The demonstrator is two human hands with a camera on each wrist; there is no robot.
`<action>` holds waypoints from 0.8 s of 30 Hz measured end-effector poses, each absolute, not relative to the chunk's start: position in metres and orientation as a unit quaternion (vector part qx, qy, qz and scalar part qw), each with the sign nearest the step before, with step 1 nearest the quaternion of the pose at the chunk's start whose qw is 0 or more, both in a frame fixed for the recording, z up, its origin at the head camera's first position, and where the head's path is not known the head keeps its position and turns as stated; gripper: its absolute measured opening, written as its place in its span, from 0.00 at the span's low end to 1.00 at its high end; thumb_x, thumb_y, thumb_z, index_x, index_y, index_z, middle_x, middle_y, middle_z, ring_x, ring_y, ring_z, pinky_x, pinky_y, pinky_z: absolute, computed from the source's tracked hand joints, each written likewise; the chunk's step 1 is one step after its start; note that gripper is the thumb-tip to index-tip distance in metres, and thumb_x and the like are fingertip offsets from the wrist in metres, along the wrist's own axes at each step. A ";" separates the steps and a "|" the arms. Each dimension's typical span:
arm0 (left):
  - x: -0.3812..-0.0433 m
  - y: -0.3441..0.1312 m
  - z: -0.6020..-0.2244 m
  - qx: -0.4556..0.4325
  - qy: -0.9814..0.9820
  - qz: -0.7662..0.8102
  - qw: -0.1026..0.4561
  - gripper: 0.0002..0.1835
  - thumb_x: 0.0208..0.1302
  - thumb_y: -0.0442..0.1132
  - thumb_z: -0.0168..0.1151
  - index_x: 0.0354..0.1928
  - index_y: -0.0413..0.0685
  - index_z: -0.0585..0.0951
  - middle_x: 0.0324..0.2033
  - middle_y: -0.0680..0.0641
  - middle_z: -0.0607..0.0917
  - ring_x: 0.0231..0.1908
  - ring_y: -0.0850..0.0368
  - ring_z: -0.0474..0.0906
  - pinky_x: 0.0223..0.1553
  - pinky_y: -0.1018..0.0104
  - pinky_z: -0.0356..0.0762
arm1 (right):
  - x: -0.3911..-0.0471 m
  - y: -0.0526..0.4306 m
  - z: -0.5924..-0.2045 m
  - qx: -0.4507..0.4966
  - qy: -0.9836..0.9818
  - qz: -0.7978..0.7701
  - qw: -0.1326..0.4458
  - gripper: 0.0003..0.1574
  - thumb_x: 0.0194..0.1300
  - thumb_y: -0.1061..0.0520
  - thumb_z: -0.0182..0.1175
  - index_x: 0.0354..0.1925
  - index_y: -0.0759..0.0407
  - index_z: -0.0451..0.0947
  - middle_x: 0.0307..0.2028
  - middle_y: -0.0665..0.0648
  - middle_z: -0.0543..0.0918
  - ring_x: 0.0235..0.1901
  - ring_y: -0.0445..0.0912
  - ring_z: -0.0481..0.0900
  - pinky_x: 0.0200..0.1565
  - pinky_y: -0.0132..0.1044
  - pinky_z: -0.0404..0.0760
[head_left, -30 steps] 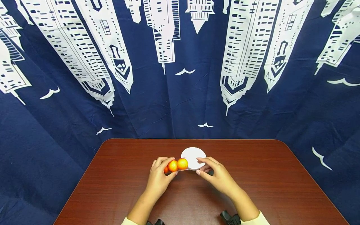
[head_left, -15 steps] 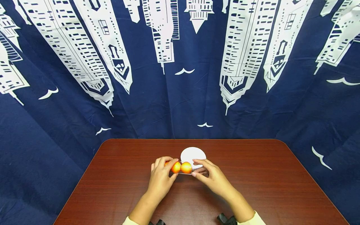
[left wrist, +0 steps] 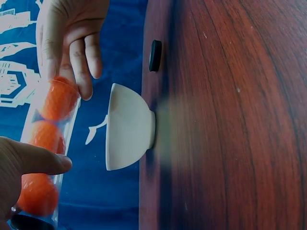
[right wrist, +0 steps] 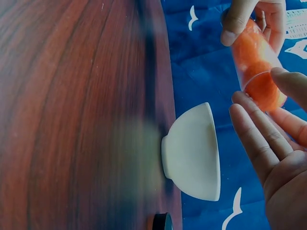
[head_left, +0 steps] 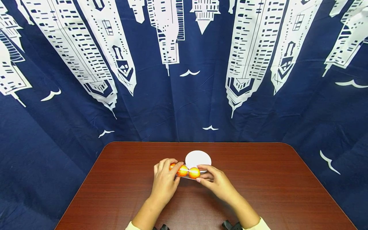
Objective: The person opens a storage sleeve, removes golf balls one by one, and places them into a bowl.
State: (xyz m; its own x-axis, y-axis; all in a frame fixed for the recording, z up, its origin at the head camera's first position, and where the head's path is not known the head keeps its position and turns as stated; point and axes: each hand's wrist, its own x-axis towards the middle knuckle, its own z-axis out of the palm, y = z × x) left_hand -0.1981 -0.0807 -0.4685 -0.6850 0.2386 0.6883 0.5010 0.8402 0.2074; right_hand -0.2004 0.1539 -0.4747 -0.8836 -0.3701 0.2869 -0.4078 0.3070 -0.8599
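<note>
A clear tube (left wrist: 67, 125) with several orange balls inside is held above the table, lying nearly sideways. My left hand (head_left: 164, 182) grips it, thumb along one side. At its right end, an orange ball (right wrist: 265, 96) sticks partly out past the rim. Thumb and fingers of my right hand (head_left: 219, 183) bracket that ball and touch it; how firmly they pinch is hard to tell. Below and behind stands a white bowl (head_left: 198, 158), upright on the table. The left wrist view shows its side (left wrist: 128, 128); its inside looks plain white from the head view.
A small black disc, perhaps a lid (left wrist: 155, 55), lies on the brown wooden table (head_left: 129, 172) to the bowl's right. Behind the table hangs a blue cloth (head_left: 189, 105) printed with white buildings and birds. Black wrist devices (head_left: 231, 225) show at the bottom edge.
The tube has shifted to the right and tipped its right end slightly down, its end ball reaching the right fingertips. My right hand has come in leftward to meet it. The bowl stays put.
</note>
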 end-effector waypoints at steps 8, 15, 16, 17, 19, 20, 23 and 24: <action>-0.197 -0.080 -0.469 -0.201 -0.900 -0.200 0.331 0.29 0.42 0.32 0.81 0.51 0.58 0.86 0.49 0.52 0.81 0.55 0.49 0.74 0.54 0.53 0.66 | -0.201 0.154 -0.476 0.234 -0.809 0.539 0.026 0.28 0.64 0.52 0.69 0.61 0.56 0.77 0.54 0.61 0.83 0.44 0.41 0.88 0.45 0.28 0.85; -0.198 -0.080 -0.471 -0.197 -0.900 -0.198 0.335 0.28 0.42 0.34 0.82 0.50 0.59 0.86 0.47 0.53 0.81 0.54 0.50 0.74 0.51 0.54 0.66 | -0.201 0.155 -0.476 0.242 -0.805 0.540 0.041 0.28 0.64 0.53 0.69 0.61 0.59 0.78 0.52 0.60 0.84 0.44 0.42 0.88 0.44 0.28 0.85; -0.198 -0.080 -0.471 -0.197 -0.900 -0.197 0.336 0.28 0.42 0.34 0.82 0.50 0.59 0.86 0.47 0.53 0.81 0.54 0.50 0.74 0.50 0.55 0.66 | -0.201 0.155 -0.476 0.242 -0.805 0.539 0.044 0.28 0.64 0.53 0.69 0.61 0.58 0.78 0.51 0.59 0.85 0.44 0.42 0.88 0.44 0.28 0.85; -0.198 -0.080 -0.471 -0.196 -0.900 -0.197 0.335 0.28 0.42 0.35 0.83 0.50 0.59 0.86 0.47 0.53 0.81 0.53 0.50 0.74 0.50 0.55 0.66 | -0.201 0.155 -0.476 0.242 -0.805 0.539 0.046 0.28 0.64 0.54 0.69 0.60 0.58 0.79 0.51 0.59 0.85 0.44 0.41 0.88 0.44 0.28 0.85; -0.198 -0.080 -0.471 -0.195 -0.901 -0.200 0.332 0.29 0.42 0.35 0.83 0.50 0.59 0.86 0.47 0.53 0.81 0.53 0.51 0.74 0.49 0.55 0.66 | -0.200 0.155 -0.475 0.242 -0.805 0.540 0.051 0.28 0.64 0.54 0.70 0.60 0.58 0.79 0.50 0.58 0.85 0.43 0.40 0.88 0.44 0.28 0.85; -0.198 -0.080 -0.472 -0.195 -0.901 -0.202 0.330 0.29 0.42 0.35 0.83 0.50 0.59 0.86 0.47 0.53 0.81 0.53 0.51 0.74 0.49 0.56 0.66 | -0.200 0.155 -0.475 0.239 -0.805 0.540 0.053 0.27 0.63 0.54 0.70 0.60 0.58 0.79 0.50 0.58 0.85 0.43 0.39 0.88 0.44 0.28 0.85; -0.198 -0.079 -0.472 -0.189 -0.905 -0.210 0.319 0.29 0.41 0.36 0.84 0.50 0.59 0.86 0.48 0.53 0.81 0.53 0.51 0.74 0.48 0.57 0.65 | -0.199 0.154 -0.473 0.235 -0.804 0.542 0.059 0.27 0.63 0.55 0.70 0.59 0.57 0.80 0.50 0.58 0.85 0.42 0.38 0.87 0.44 0.29 0.85; -0.198 -0.079 -0.472 -0.186 -0.906 -0.213 0.316 0.29 0.41 0.36 0.84 0.50 0.59 0.86 0.48 0.53 0.81 0.54 0.51 0.74 0.48 0.57 0.65 | -0.199 0.154 -0.473 0.234 -0.804 0.543 0.062 0.27 0.62 0.55 0.71 0.59 0.56 0.80 0.50 0.58 0.85 0.42 0.38 0.87 0.44 0.29 0.85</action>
